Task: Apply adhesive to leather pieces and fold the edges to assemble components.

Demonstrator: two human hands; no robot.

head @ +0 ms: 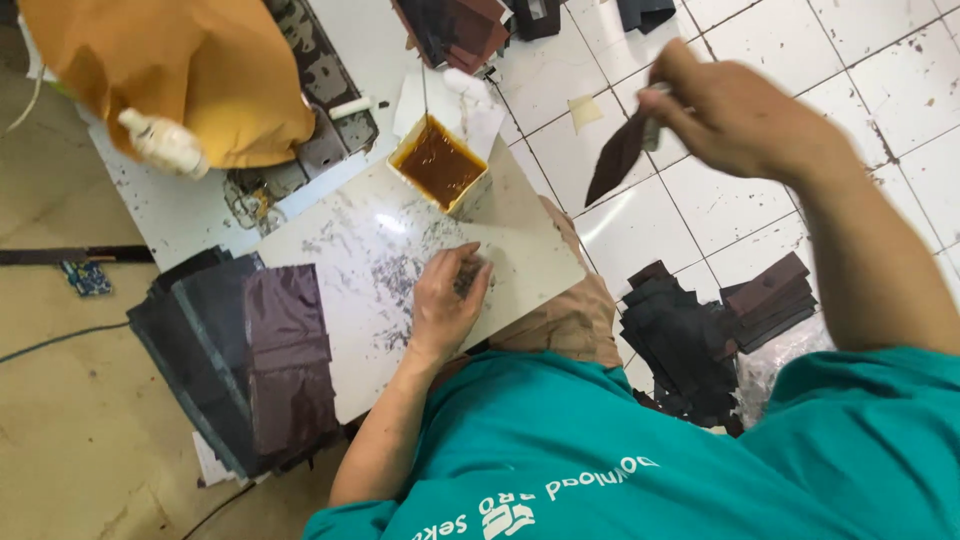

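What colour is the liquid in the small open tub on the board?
Amber-brown; the liquid shows in the head view, inside a pale yellow tub on the marbled board.

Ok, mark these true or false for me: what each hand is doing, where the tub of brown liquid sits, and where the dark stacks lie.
1. The right hand holds a dark piece above the tiled floor. True.
2. The left hand is dipped in the tub of brown liquid. False: it rests on the marbled slab, apart from the tub.
3. The tub stands at the slab's far edge. True.
4. The stack of dark sheets lies on the white tiles. False: it lies at the slab's left end; a pile of smaller dark pieces is on the tiles.
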